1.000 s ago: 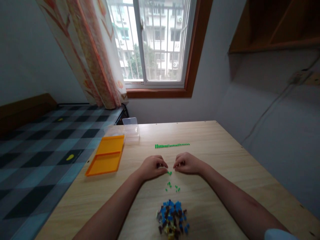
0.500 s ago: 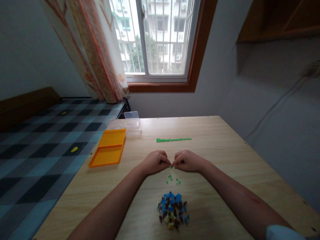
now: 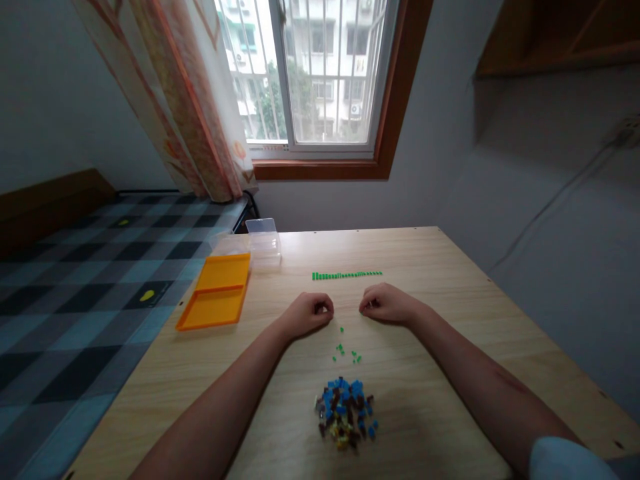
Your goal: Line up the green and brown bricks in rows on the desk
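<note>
Pale wood-grain bench fills most of the lower view, bed with a blue-grey-black checked cover along its left side. Behind: barred sliding window in a reddish-brown frame, cream-and-orange floral curtain at its left, brown wooden shelf upper right. On the bench's left edge, a flat orange two-section plastic tray; just beyond it, clear plastic boxes, one with its lid raised.

Both hands are over the middle of the bench, apart, facing each other. Left hand: fingers curled toward the thumb, grip narrow — can't tell if fully closed or pinching a piece. Right hand: tips drawn together and pointing left, grip narrow too, contents can't be told.

Mixed pile of small blue, dark brown and pale yellow plastic pieces sits nearest the wearer, between the forearms. Row of small green plastic pieces runs left to right beyond the hands, bigger ones at the left end. Loose green pieces lie scattered between hands and pile — one single green piece closest to the hands.
</note>
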Demonstrator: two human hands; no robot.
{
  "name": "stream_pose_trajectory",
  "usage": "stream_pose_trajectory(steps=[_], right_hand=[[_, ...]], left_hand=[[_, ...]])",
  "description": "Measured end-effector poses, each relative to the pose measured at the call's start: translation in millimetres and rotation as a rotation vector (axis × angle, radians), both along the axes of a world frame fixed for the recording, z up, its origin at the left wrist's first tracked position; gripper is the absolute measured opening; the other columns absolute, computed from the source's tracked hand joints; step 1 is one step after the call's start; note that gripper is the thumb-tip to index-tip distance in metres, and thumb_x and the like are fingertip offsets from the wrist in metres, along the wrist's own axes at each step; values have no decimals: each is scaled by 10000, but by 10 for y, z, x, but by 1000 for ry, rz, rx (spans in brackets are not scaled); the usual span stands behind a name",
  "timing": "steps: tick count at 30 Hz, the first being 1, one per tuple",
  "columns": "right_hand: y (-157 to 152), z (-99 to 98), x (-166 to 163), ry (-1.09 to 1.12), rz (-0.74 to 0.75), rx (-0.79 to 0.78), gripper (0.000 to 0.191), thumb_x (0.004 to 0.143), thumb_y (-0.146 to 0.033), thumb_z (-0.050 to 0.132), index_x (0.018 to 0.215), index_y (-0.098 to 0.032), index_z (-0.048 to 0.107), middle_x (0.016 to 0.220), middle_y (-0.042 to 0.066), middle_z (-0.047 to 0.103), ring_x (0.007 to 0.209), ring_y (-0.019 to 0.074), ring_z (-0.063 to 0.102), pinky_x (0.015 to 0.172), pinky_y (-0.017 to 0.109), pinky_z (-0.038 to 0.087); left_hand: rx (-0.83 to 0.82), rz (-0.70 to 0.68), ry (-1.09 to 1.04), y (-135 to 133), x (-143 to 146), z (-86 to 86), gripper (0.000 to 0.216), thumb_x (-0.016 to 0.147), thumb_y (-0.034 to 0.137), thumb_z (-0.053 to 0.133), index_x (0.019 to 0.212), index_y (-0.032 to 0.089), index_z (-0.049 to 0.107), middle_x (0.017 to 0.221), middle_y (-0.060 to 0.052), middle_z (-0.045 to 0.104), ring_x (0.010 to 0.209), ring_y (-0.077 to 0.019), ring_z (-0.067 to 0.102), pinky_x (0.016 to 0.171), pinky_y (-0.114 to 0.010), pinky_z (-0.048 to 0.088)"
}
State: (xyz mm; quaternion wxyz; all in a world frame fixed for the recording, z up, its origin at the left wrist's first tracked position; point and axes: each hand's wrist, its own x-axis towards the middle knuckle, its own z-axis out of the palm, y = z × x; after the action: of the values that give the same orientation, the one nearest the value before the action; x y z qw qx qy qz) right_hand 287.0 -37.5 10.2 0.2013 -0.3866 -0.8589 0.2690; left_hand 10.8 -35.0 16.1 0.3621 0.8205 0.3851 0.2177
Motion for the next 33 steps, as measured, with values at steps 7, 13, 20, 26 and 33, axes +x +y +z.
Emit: stream_pose_trajectory(steps=[7, 13, 20, 26, 33], right_hand=[[33, 14, 59, -30, -33, -50, 121, 760, -188, 643, 791, -176, 759, 696, 9, 668, 640, 123, 576, 588, 209, 398], [51, -15, 67, -13, -65, -65, 108, 737, -224, 684, 799, -169, 753, 706, 13, 673, 624, 121, 567, 579, 211, 402], [67, -34, 60, -15, -23, -19, 167, 770, -176, 633, 837, -197, 784, 723, 18, 672, 658, 125, 577, 612, 216, 409], [152, -20, 115, -19, -61, 12, 149, 797, -217, 637, 820, -196, 783, 734, 23, 696, 680, 137, 596, 640, 226, 422], [429, -61, 681, -101, -550, 138, 183, 831, -288, 629, 894, -207, 781, 854, 31, 749, 760, 162, 644, 700, 250, 449]], left_hand=[[12, 24, 8, 18, 9, -36, 80, 727, 202, 661, 774, 153, 701, 590, 38, 550, 566, -96, 475, 542, -198, 357], [116, 22, 97, 16, 34, -43, 130, 757, 177, 644, 844, 181, 741, 731, -7, 661, 645, -123, 559, 622, -225, 421], [171, 2, 40, 60, 6, -93, 185, 780, 109, 601, 854, 192, 749, 814, -23, 681, 718, -131, 594, 686, -232, 450], [169, 4, 43, 61, 6, -79, 235, 774, 61, 558, 836, 187, 746, 857, -33, 703, 767, -140, 613, 708, -236, 459], [173, 40, 40, 50, 10, -74, 240, 748, 40, 563, 824, 184, 739, 808, -17, 698, 719, -130, 594, 685, -228, 443]])
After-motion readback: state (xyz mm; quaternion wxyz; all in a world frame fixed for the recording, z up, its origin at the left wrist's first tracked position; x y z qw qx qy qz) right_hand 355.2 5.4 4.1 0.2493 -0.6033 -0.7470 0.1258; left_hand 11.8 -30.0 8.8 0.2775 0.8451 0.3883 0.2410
